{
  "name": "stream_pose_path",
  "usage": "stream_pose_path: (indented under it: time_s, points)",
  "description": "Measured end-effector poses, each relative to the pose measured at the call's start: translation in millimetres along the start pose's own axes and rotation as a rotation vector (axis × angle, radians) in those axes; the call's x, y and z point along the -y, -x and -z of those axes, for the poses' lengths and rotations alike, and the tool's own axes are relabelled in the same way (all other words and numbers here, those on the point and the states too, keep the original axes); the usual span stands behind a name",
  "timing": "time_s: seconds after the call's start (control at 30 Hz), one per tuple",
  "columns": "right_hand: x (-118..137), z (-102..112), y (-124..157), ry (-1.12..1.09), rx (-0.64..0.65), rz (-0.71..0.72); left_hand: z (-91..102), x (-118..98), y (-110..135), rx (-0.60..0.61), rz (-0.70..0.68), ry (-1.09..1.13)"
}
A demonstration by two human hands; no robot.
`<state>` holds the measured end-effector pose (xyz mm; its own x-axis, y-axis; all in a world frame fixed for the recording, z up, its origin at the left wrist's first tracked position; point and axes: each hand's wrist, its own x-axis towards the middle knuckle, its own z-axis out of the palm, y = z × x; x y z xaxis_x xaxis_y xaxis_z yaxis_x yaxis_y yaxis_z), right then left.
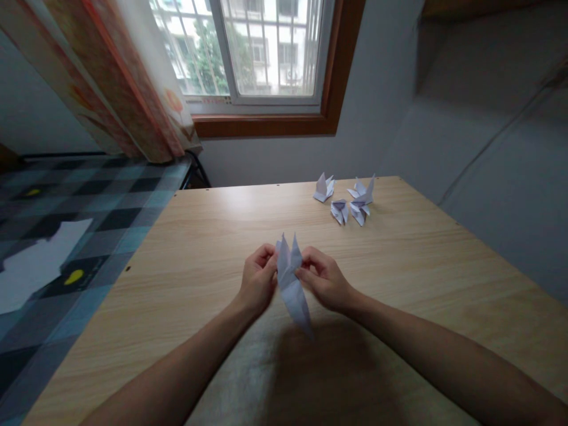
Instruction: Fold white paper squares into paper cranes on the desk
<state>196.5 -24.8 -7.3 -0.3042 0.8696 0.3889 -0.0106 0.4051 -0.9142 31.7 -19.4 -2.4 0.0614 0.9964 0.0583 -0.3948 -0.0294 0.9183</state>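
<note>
A partly folded white origami paper (pixel 290 290) is held above the wooden table (pixel 199 236). Two narrow points stick up at its far end, and one long point hangs down toward me. My left hand (pixel 260 273) pinches its left edge between thumb and curled fingers. On the other side, my right hand (pixel 325 277) grips the right edge, thumb and forefinger together. Beyond the hands, toward the far right of the table, stand several folded white paper figures, among them a front one (pixel 339 211) and a back left one (pixel 323 187).
Left of the table is a bed with a checked cover (pixel 110 236), where white paper sheets (pixel 44 260) lie. A patterned curtain (pixel 128 77) hangs beside the barred window (pixel 270 53). Walls border the table's back and right side.
</note>
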Motion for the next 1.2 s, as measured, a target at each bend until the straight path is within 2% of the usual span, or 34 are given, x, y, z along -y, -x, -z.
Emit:
stream_pose_path:
  time_s: [0.17, 0.33, 0.4, 0.47, 0.5, 0.57, 0.67, 0.73, 0.8, 0.93, 1.07, 1.2]
  points:
    - [0.9, 0.8, -0.7, 0.018, -0.036, 0.063, -0.9, -1.0, -2.9, -0.034, 0.019, 0.016]
    - [-3.1, -1.3, 1.6, -0.056, -0.219, 0.053, 1.2, 0.8, -6.8, -0.115, 0.009, -0.046]
    - [-3.9, -3.3, 2.1, -0.095, -0.305, 0.056, 0.7, 1.0, -5.5, -0.155, -0.044, -0.156]
    - [-3.3, -5.0, 1.6, -0.124, -0.38, 0.053, -1.0, -0.3, -1.7, -0.178, -0.173, -0.33]
    - [-2.8, -5.6, 1.1, -0.134, -0.412, 0.042, -2.2, -1.5, 1.1, -0.163, -0.236, -0.412]
    - [-2.0, -6.2, -0.3, -0.15, -0.46, 0.001, -5.5, -3.8, 7.8, -0.044, -0.281, -0.481]
    - [-3.1, -6.9, -1.9, -0.159, -0.5, -0.059, -12.1, -4.8, 17.1, 0.167, -0.141, -0.343]
    - [-4.9, -7.9, -2.7, -0.183, -0.498, -0.075, -15.9, -3.0, 20.1, 0.183, -0.046, -0.274]
    - [-6.2, -9.1, -3.3, -0.244, -0.473, -0.078, -17.7, -0.4, 19.5, 0.146, 0.004, -0.235]
    - [-4.0, -10.4, -4.9, -0.389, -0.349, -0.117, -14.8, 1.3, 12.7, 0.136, 0.04, -0.08]
    - [-1.5, -10.3, -6.0, -0.397, -0.241, -0.172, -12.2, -6.0, 10.0, 0.149, 0.122, 0.12]
    - [-4.0, -9.5, -6.0, -0.422, -0.13, -0.272, -14.2, -12.0, 11.4, 0.156, 0.24, 0.155]
